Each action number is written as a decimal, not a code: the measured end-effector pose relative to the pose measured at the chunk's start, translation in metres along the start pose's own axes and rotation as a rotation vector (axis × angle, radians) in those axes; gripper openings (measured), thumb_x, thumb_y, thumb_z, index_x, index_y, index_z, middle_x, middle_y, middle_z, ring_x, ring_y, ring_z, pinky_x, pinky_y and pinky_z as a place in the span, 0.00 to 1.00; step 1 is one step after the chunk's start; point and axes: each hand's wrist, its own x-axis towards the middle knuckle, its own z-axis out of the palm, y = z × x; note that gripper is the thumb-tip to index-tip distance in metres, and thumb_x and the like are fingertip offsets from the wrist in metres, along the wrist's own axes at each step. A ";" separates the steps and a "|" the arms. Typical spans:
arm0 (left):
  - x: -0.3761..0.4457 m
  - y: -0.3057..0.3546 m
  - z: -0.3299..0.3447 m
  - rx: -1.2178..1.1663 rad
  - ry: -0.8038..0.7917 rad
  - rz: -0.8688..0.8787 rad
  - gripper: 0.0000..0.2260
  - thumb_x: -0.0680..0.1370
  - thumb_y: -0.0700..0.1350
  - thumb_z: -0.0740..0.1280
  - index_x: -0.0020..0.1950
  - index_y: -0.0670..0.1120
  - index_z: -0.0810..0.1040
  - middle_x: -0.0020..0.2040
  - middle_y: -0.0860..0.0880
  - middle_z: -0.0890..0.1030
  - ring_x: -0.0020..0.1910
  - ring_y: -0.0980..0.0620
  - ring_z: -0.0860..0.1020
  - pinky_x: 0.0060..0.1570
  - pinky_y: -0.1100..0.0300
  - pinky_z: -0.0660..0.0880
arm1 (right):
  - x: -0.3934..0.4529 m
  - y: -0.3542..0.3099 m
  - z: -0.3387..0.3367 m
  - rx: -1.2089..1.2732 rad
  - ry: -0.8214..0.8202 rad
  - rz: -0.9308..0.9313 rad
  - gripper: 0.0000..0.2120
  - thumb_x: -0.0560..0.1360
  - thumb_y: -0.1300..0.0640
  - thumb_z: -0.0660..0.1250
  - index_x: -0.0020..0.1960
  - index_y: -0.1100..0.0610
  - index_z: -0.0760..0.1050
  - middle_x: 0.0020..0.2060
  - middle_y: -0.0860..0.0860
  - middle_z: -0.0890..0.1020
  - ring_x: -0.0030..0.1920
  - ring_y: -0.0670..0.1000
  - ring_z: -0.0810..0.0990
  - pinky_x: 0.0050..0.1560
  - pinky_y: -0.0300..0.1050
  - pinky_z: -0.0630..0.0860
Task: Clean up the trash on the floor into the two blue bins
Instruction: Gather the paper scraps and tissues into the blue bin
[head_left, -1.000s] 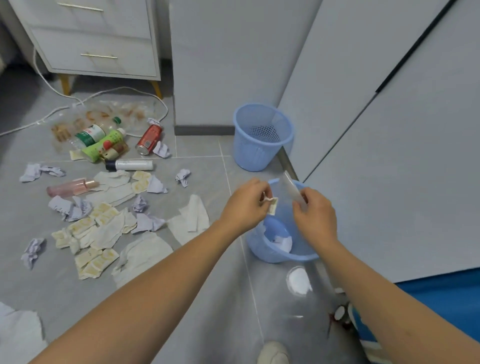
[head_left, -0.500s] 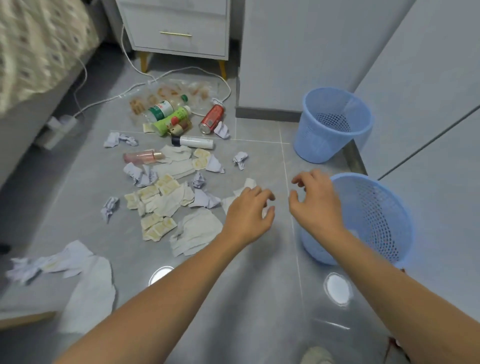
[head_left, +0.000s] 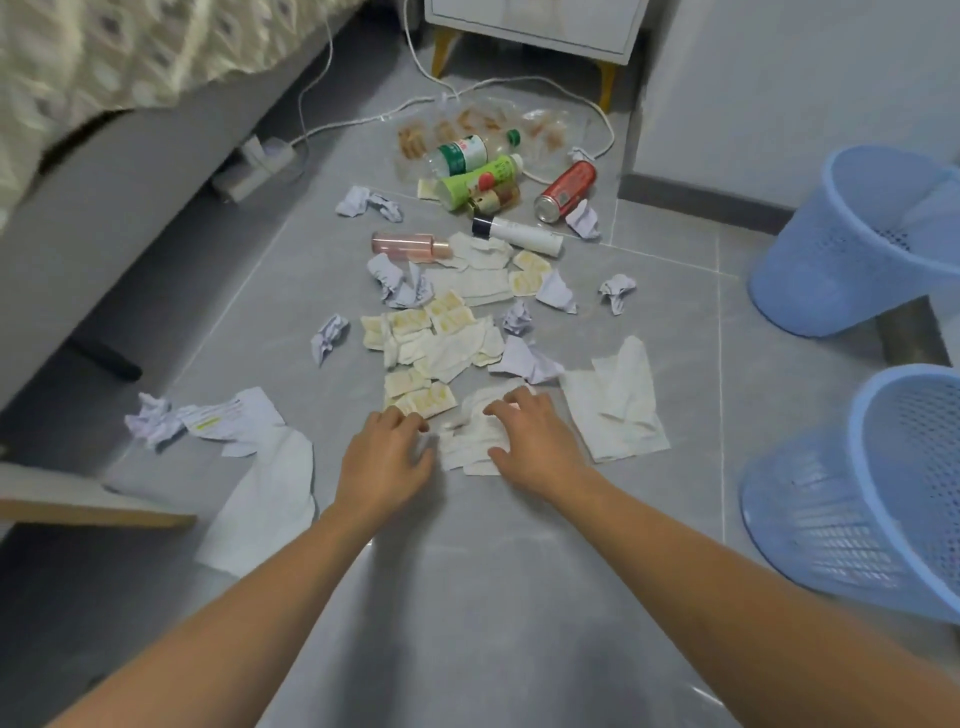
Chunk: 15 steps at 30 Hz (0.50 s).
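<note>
My right hand (head_left: 535, 441) rests spread on the crumpled white tissue (head_left: 475, 436); my left hand (head_left: 387, 457), fingers loosely open, touches its left edge. The tissue lies between both hands, with the blue bins (head_left: 878, 467) to the right.

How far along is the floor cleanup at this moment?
Early. Nothing shows inside the near blue bin or the far blue bin from this angle. Left hand and right hand are reaching onto a white tissue. Bottles, a red can and scattered paper remain.
</note>
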 end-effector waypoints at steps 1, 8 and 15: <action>0.000 -0.007 0.003 0.021 0.010 -0.008 0.10 0.78 0.52 0.67 0.56 0.49 0.79 0.53 0.49 0.77 0.54 0.44 0.75 0.45 0.50 0.76 | 0.004 -0.001 0.007 -0.025 -0.003 -0.004 0.27 0.75 0.50 0.70 0.72 0.48 0.68 0.70 0.52 0.67 0.69 0.59 0.65 0.61 0.54 0.74; 0.027 -0.024 0.006 0.053 0.069 -0.007 0.23 0.77 0.48 0.67 0.72 0.54 0.71 0.71 0.48 0.69 0.68 0.44 0.67 0.55 0.47 0.73 | 0.015 0.001 0.031 -0.164 0.031 -0.030 0.25 0.77 0.47 0.68 0.72 0.46 0.68 0.67 0.51 0.69 0.65 0.58 0.67 0.55 0.53 0.72; 0.051 -0.010 0.016 0.111 0.020 0.069 0.11 0.75 0.53 0.67 0.56 0.53 0.81 0.68 0.51 0.73 0.69 0.46 0.66 0.56 0.48 0.68 | 0.013 0.012 0.037 -0.126 0.118 -0.038 0.10 0.77 0.53 0.67 0.58 0.51 0.79 0.55 0.52 0.74 0.57 0.58 0.72 0.45 0.53 0.76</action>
